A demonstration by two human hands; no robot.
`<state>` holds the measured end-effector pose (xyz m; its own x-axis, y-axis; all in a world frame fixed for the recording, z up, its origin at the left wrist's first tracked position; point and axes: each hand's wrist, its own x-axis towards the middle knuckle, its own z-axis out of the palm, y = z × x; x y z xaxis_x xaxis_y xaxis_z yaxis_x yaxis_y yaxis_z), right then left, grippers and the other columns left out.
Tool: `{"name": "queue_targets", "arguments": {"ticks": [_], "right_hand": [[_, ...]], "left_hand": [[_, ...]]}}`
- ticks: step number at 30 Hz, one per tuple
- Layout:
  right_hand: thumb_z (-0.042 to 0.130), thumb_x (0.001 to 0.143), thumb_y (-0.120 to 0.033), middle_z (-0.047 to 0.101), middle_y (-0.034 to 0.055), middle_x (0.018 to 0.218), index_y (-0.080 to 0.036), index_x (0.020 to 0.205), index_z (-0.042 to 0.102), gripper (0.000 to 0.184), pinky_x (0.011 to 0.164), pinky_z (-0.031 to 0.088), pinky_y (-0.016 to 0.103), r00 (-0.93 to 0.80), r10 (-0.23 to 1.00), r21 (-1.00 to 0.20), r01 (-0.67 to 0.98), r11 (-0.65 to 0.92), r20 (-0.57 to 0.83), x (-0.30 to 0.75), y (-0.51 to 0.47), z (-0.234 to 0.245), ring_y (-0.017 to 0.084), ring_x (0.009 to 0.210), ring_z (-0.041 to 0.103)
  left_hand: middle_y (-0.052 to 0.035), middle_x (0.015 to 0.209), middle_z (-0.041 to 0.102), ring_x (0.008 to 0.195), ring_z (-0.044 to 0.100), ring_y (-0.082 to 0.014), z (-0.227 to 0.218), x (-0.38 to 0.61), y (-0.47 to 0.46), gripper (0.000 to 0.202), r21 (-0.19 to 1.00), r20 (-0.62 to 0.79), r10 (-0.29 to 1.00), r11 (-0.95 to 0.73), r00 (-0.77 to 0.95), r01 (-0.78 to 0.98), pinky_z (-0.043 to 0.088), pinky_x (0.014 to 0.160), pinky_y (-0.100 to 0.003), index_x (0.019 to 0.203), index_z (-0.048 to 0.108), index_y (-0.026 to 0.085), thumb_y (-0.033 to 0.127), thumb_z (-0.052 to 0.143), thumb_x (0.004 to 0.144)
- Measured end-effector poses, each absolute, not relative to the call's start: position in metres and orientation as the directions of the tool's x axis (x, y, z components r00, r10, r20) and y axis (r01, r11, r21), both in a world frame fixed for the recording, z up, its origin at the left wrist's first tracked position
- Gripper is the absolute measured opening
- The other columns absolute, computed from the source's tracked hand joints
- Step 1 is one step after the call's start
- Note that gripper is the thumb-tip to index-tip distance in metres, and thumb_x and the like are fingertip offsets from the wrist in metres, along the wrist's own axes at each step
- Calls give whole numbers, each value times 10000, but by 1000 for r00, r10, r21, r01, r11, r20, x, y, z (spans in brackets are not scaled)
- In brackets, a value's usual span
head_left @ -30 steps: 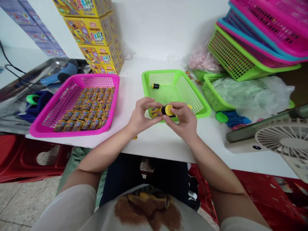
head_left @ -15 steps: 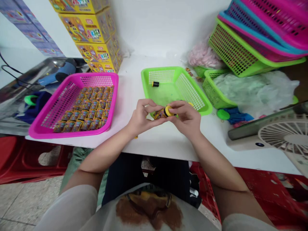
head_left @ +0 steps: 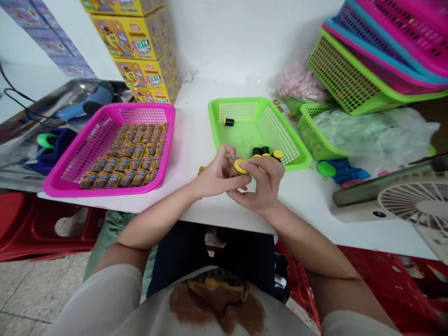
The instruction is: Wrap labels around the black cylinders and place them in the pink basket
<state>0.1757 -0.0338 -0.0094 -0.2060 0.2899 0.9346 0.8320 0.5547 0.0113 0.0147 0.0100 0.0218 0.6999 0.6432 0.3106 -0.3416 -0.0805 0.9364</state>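
Observation:
Between my two hands is a small yellow-capped container (head_left: 240, 166), tilted, with a printed wrap partly hidden by fingers. My left hand (head_left: 219, 173) is closed around its body. Fingers of my right hand (head_left: 261, 184) press against its cap and side. Just beyond, a green basket (head_left: 304, 161) holds several black-and-yellow containers (head_left: 256, 151), most at its near end and one black container (head_left: 228, 122) lying at the far left. Beside my left wrist a bit of printed yellow wrap (head_left: 200, 170) shows on the table. A pink basket (head_left: 171, 116) at left holds rows of wrapped containers (head_left: 135, 163).
Yellow boxes (head_left: 145, 42) are stacked at the back left. A blue heat-gun-like tool (head_left: 79, 109) and a blue tape dispenser (head_left: 52, 147) lie at far left. Stacked baskets (head_left: 350, 70), a plastic bag (head_left: 374, 133) and a white fan (head_left: 416, 200) are on the right.
The container has been turned more upright, its yellow cap now facing up. My right hand has moved nearer and lower, uncovering the containers at the green basket's near end.

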Motion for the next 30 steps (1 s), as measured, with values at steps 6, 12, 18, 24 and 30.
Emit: {"name": "queue_targets", "arguments": {"ticks": [6,12,18,24,30], "right_hand": [[704,893,-281,734,50,1138,-277,1418,522,555,967,546,413,-204,267,-24,752,659,942,165,-38,-2,242,1067,690],[717,897,-328,779,13,1131,-345,1437,480,590,983,514,426,-202,332,-69,757,650,921,170,-42,-8,244,1049,738],[708,984,-429,830,36,1072,-300,1285,654,332,991,466,419,-320,225,154,825,544,920,181,-40,-14,238,1006,714],[688,1011,-547,841,-54,1047,-407,1254,709,281,1126,416,418,-410,248,251,833,493,878,194,-44,-16,201,1025,714],[668,1003,-591,830,-86,1166,-497,1327,672,338,1105,482,421,-498,439,154,774,615,748,210,-55,-26,203,1078,723]], "left_hand": [[159,678,600,552,601,-64,29,6,8,543,975,154,546,49,823,-215,434,518,-149,1089,238,302,239,739,888],[175,655,502,505,509,-55,24,6,8,567,976,181,506,13,843,-217,386,506,-158,1157,251,295,230,725,852],[160,680,381,504,382,-37,18,15,0,573,914,388,699,-378,600,-150,282,490,-162,1161,248,281,153,674,800],[147,712,382,500,395,-39,18,15,-2,568,882,463,617,-396,637,-257,305,482,-160,1148,247,296,136,673,809],[153,696,429,505,518,-68,22,0,9,563,927,367,353,-220,861,-305,407,509,-179,1238,264,306,247,724,918]]}}
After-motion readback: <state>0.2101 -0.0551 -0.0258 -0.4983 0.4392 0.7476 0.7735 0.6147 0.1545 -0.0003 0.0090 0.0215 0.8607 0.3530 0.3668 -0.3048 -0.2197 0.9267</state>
